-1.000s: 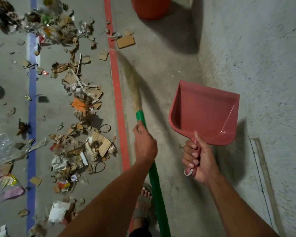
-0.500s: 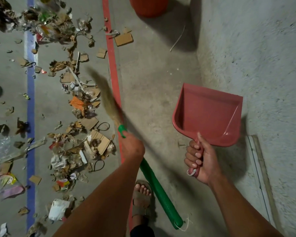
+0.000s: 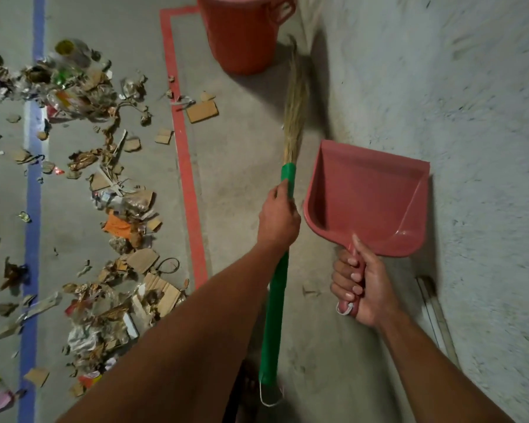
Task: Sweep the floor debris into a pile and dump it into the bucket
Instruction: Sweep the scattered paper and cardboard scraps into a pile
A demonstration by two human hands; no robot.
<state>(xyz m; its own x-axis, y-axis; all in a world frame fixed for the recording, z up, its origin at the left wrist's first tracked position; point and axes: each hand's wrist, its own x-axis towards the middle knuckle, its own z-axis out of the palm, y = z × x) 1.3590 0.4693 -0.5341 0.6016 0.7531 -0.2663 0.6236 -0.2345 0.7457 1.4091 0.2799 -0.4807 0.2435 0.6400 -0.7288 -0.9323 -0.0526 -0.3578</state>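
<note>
My left hand point(image 3: 278, 215) grips the green handle of a grass broom point(image 3: 275, 303). Its straw head point(image 3: 295, 108) points away from me, up toward the foot of the wall beside the orange-red bucket point(image 3: 242, 35). My right hand point(image 3: 359, 288) grips the handle of a pink dustpan point(image 3: 364, 196), held above the floor with nothing in it, close to the wall. Debris point(image 3: 116, 221) of cardboard scraps, paper and wrappers lies spread over the floor on the left, left of the red floor line.
A rough grey wall point(image 3: 455, 117) runs along the right. A red painted line point(image 3: 187, 178) and a blue line point(image 3: 32, 239) cross the concrete floor. A loose cardboard piece point(image 3: 202, 111) lies near the bucket. A thin strip point(image 3: 434, 312) lies at the wall's foot.
The broom swung from the debris on the left over to the right; its head now points at the wall by the bucket. The view tilted up, showing more of the bucket. The dustpan stayed held.
</note>
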